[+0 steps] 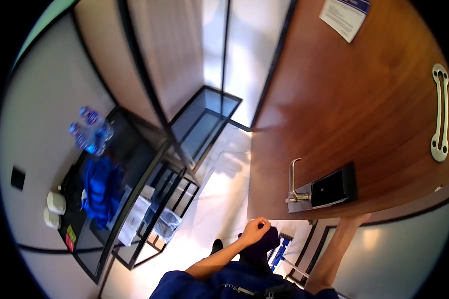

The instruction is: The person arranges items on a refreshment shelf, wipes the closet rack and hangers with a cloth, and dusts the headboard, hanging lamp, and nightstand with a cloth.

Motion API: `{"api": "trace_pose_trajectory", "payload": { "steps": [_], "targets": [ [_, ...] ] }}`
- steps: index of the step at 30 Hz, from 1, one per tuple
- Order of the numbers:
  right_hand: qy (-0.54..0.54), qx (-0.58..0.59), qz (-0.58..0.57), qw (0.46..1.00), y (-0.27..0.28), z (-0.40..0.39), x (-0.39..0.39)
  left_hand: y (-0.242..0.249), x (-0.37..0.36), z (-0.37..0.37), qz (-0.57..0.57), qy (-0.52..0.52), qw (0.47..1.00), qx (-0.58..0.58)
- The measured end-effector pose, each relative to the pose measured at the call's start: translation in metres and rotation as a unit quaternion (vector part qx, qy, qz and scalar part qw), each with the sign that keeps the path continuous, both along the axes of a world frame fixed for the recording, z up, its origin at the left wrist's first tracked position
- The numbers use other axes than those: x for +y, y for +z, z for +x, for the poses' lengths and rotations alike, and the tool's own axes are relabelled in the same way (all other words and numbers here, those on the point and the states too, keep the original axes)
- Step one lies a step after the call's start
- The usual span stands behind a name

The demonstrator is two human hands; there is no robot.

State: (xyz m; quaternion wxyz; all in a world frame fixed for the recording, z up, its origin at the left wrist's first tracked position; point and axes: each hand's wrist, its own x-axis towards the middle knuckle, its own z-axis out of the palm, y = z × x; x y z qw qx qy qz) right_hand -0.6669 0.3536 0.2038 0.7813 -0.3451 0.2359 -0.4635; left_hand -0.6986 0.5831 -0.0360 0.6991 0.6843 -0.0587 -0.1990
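My left hand [257, 230] is in front of my body, its fingers curled into a loose ring. A dark purple cloth-like shape [265, 243] lies right beneath it; whether the fingers hold part of it is hard to see. My right hand [356, 218] reaches up to the edge of a brown wooden door [344, 99], and the door hides its fingers. On the door, nearer the middle, is a metal lever handle [295, 187] with a black lock box [334, 187].
Left stands a black-framed shelf [134, 144] with water bottles [92, 132], a blue cloth [102, 192], white cups [55, 207] and folded packs [167, 222]. A blue mop-like tool [280, 251] is on the pale floor [219, 184] near my feet. The door carries a metal latch [439, 112].
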Motion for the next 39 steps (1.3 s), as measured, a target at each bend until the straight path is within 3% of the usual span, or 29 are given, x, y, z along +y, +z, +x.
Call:
{"api": "trace_pose_trajectory", "payload": {
  "steps": [2,4,5,9,11,14,18,21,23,34,39],
  "targets": [
    [0.027,0.009,-0.009,1.0,0.0,-0.003,0.042,-0.012,0.019,-0.021,0.005,0.011,1.0,0.0],
    [0.106,0.058,-0.164,0.979,-0.071,-0.007,0.022,-0.013,0.03,-0.031,0.032,0.004,0.999,-0.012],
    [0.121,0.046,-0.197,0.972,-0.078,-0.004,0.03,-0.01,0.034,-0.034,0.036,0.005,0.999,-0.01],
    [0.126,-0.089,-0.259,0.953,-0.054,0.028,0.126,-0.003,0.048,-0.034,0.034,0.019,0.999,-0.018],
    [0.12,-0.046,-0.303,0.944,-0.041,0.036,0.162,0.001,0.051,-0.031,0.029,0.035,0.999,-0.017],
    [0.121,-0.105,-0.261,0.952,-0.026,0.059,0.22,0.013,0.06,-0.023,0.024,0.067,0.997,0.004],
    [0.183,-0.054,-0.344,0.919,0.003,0.065,0.274,0.006,0.067,-0.014,0.027,0.119,0.993,-0.009],
    [0.158,-0.052,-0.395,0.903,-0.002,0.082,0.305,-0.005,0.074,-0.007,0.0,0.176,0.982,-0.064],
    [0.121,-0.035,-0.46,0.879,-0.005,0.09,0.321,-0.012,0.079,-0.009,0.001,0.191,0.981,-0.039],
    [0.124,-0.024,-0.489,0.863,-0.001,0.126,0.397,-0.001,0.102,-0.008,-0.093,0.28,0.955,-0.006],
    [0.085,-0.022,-0.494,0.865,-0.001,0.124,0.392,-0.008,0.116,-0.008,-0.101,0.292,0.951,0.027]
  ]
}}
